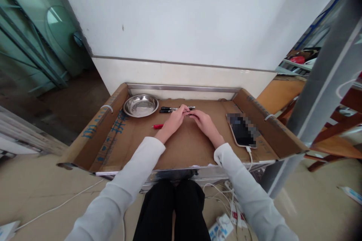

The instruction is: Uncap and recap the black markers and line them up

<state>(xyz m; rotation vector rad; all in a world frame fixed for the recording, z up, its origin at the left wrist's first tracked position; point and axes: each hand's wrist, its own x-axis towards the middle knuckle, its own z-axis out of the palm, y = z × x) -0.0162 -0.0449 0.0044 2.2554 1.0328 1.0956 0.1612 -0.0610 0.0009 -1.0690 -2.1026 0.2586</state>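
Both hands meet over the middle of a cardboard-lined table [186, 147]. My left hand [174, 120] and my right hand [203, 121] have their fingers pinched together around a small thin object, probably a pen, that I cannot make out. Two dark pens [169, 109] lie just beyond the fingertips. A red pen [157, 126] rests on the cardboard under my left wrist. A shiny metal dish [140, 105] stands at the back left.
A phone [242, 131] lies at the right with a white cable [250, 156] plugged in. Raised cardboard flaps border both sides. A white wall is behind. Cables and a power strip [223, 224] lie on the floor by my knees.
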